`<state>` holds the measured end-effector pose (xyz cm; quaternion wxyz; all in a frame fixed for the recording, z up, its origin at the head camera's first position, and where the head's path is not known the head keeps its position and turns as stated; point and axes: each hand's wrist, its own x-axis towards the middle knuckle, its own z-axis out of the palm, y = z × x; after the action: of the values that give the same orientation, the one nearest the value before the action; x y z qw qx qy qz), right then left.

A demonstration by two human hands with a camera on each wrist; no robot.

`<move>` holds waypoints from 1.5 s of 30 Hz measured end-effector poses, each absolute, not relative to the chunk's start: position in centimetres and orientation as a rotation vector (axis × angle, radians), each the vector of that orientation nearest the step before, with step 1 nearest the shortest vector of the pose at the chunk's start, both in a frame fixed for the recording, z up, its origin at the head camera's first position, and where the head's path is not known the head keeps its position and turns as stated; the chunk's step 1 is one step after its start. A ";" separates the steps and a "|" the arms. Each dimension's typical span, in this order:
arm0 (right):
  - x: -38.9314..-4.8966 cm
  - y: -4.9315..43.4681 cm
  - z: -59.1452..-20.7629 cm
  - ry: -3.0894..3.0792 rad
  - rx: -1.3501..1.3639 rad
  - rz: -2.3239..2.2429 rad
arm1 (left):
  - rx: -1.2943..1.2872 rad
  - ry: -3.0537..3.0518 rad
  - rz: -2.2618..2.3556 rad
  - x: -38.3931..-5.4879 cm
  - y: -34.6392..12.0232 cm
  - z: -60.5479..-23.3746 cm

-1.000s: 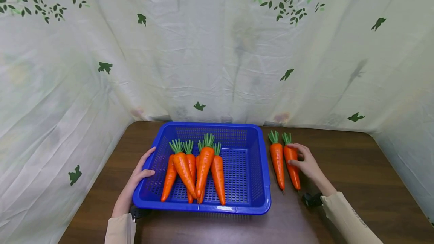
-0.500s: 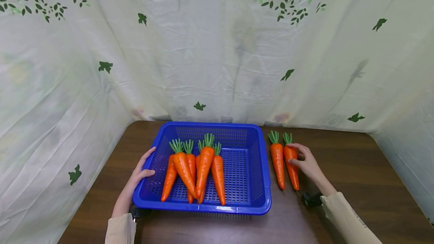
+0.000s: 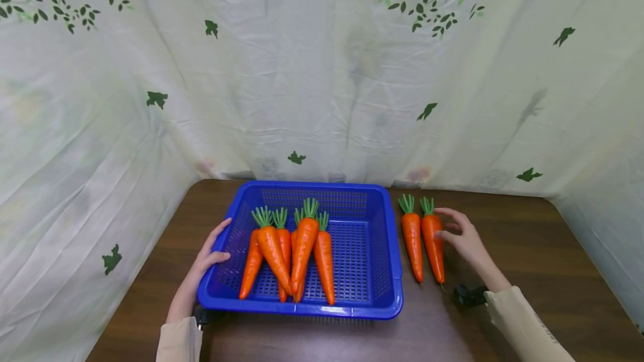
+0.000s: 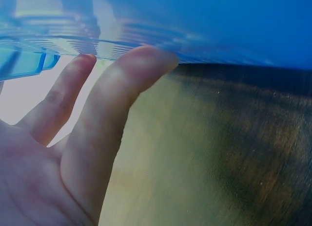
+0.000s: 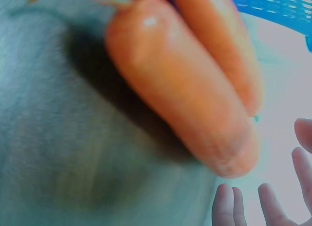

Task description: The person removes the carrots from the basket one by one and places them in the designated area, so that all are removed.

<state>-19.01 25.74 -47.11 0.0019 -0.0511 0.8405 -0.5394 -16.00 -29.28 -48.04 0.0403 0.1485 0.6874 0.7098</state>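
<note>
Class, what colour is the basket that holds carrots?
The basket is blue, seen best in the head view.

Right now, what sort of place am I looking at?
Probably a makeshift tabletop booth rather than a working kitchen, though I can't be sure: pale, leaf-patterned sheeting stands behind and along both sides of a wood-grained table, where a blue basket holds carrots.

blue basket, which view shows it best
The head view: it shows the basket from above, with its rim, perforated floor and the carrots inside. The left wrist view shows only a stretch across the top, by the left hand; the right wrist view, a small part at upper right.
</note>
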 end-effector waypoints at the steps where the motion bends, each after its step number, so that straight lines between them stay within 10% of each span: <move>1: -19.0 25.7 -46.9 2.636 -0.156 -1.694 | 0.463 2.105 2.180 -16.0 -29.3 -48.1; 45: -17.6 17.7 -40.6 2.233 -0.556 -1.881 | 0.467 2.081 2.189 -15.9 -29.3 -48.1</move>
<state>-17.58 17.70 -40.62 0.0843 -0.1864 0.7486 -0.6306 -15.93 -29.33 -48.09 0.0429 0.1526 0.6803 0.7156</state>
